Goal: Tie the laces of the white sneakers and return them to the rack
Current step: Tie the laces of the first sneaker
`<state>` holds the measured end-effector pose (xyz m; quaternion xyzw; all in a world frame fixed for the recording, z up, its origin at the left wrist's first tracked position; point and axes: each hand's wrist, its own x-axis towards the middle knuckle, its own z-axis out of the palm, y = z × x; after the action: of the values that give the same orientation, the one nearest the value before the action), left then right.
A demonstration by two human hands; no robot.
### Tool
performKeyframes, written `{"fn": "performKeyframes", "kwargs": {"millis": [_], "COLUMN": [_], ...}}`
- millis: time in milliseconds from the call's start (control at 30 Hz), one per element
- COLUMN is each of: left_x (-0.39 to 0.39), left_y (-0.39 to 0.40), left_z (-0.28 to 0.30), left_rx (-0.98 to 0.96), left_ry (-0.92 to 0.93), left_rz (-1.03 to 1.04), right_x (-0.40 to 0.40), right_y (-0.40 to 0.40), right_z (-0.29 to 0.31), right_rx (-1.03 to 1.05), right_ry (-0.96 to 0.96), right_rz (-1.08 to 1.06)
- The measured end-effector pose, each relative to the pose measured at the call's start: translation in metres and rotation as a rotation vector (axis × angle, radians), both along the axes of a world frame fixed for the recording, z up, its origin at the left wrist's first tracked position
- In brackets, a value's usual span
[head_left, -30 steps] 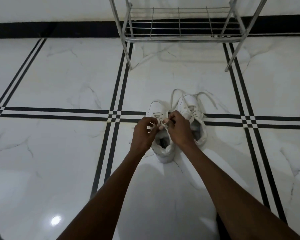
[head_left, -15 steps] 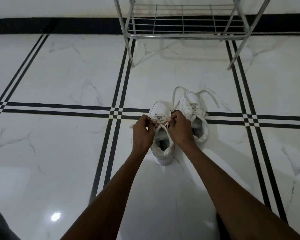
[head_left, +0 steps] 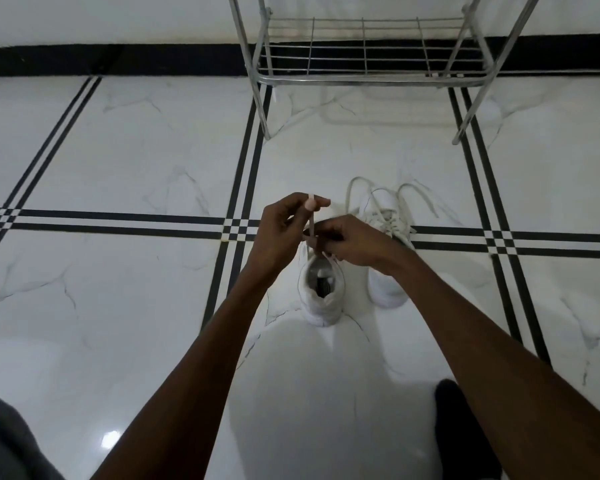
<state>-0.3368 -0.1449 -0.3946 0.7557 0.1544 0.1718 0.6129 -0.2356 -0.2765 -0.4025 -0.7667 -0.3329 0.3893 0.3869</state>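
The person is crouching over the near sneaker (head_left: pixel 321 292), which is sitting on the tiled floor (head_left: pixel 118 161) just in front of them, and the tying is only getting started as far as I can judge. The left hand (head_left: pixel 279 230) is pinching one lace (head_left: pixel 311 220) between thumb and forefinger and drawing it up taut above the shoe's tongue. The right hand (head_left: pixel 355 242) is closing its fingers low over the eyelets, seemingly holding the other end of that lace, though its grip is hidden from where I stand. No finished bow is showing on this shoe. The second sneaker (head_left: pixel 388 271) is waiting just beside it, its laces (head_left: pixel 352 192) trailing loose over the toe. The metal rack (head_left: pixel 364 74) is standing behind the shoes, its lowest shelf bare, so both shoes are still needing to go back.
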Motion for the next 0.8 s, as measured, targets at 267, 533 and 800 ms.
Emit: {"fn": "performKeyframes", "kwargs": {"millis": [267, 533, 800], "left_x": [0.008, -0.008, -0.002], "left_y": [0.011, 0.004, 0.002], "left_z": [0.001, -0.048, -0.053], "left_rx": [-0.011, -0.125, -0.121], "left_ry": [-0.006, 0.279, 0.317], "left_rz": [0.011, -0.067, -0.002], "right_x": [0.004, 0.014, 0.007], "right_y": [0.006, 0.003, 0.002], "right_z": [0.002, -0.004, -0.026], "right_rx": [-0.002, 0.015, 0.172], "right_ry": [-0.149, -0.410, -0.397], "right_rz": [-0.037, -0.085, -0.388]}}
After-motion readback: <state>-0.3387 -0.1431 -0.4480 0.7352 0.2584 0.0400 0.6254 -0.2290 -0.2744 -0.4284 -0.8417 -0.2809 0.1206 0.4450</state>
